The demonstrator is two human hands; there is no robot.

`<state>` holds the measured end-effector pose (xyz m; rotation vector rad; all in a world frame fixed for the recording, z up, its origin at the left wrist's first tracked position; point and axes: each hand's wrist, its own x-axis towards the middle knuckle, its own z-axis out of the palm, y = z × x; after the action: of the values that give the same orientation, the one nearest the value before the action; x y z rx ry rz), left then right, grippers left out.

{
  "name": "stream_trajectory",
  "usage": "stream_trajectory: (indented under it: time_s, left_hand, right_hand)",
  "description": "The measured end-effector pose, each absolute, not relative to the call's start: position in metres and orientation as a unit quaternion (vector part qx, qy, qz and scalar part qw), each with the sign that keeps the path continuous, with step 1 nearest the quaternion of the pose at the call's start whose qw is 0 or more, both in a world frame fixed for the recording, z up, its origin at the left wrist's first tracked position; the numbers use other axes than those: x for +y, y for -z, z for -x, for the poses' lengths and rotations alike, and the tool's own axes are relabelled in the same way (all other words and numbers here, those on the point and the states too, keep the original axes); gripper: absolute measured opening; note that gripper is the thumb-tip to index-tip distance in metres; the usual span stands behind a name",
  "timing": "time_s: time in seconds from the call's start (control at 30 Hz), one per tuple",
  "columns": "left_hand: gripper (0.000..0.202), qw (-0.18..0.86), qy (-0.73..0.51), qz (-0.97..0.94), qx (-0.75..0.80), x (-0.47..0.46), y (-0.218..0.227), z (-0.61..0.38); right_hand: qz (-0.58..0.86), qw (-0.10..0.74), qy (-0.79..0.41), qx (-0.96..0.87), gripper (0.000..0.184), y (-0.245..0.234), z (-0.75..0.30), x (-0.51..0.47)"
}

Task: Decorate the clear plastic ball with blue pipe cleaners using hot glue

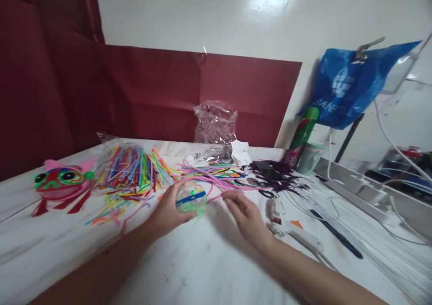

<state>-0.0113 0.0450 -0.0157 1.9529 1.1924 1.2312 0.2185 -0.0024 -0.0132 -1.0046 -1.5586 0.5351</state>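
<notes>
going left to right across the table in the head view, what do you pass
pink pipe-cleaner creature → pile of coloured pipe cleaners → left hand → clear ball that it holds → right hand → blue plastic bag hanging at the back

A single head-worn camera looks forward and down across the white worktop (202, 269), close above the fingers (235, 202); beyond the fingers, a red-papered wall (151, 93) closes off the far end of the view.

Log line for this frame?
left hand holds clear ball | right hand open by pink pipe cleaner | on white table
</notes>
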Motion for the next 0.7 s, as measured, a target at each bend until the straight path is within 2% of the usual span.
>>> stream_trajectory:
  time_s: [0.2,0.3,0.4,0.5,0.57,0.67,0.7]
  left_hand:
    - [0.077,0.2,-0.463,-0.737,0.45,0.049,0.02,0.011]
    - [0.072,0.153,-0.441,-0.749,0.471,0.049,0.018,0.01]
    - [0.07,0.126,-0.428,-0.753,0.483,0.051,0.017,0.01]
    - [0.069,0.126,-0.431,-0.746,0.492,0.054,0.018,0.011]
    - [0.068,0.129,-0.433,-0.743,0.493,0.055,0.018,0.011]
    - [0.07,0.133,-0.423,-0.753,0.487,0.056,0.02,0.012]
    - [0.071,0.132,-0.417,-0.757,0.485,0.056,0.02,0.012]
  right_hand:
    - [0.487,0.685,-0.074,-0.537,0.026,-0.047,-0.274,0.014]
    - [0.494,0.708,0.011,-0.504,0.029,-0.066,-0.306,0.025]
    - [0.517,0.695,0.025,-0.499,0.034,-0.071,-0.334,0.04]
    - [0.565,0.64,0.009,-0.521,0.04,-0.06,-0.353,0.06]
    - [0.609,0.571,-0.014,-0.551,0.042,-0.048,-0.359,0.077]
    - [0.666,0.423,-0.037,-0.613,0.026,-0.028,-0.358,0.104]
    - [0.678,0.371,-0.036,-0.634,0.027,-0.022,-0.356,0.114]
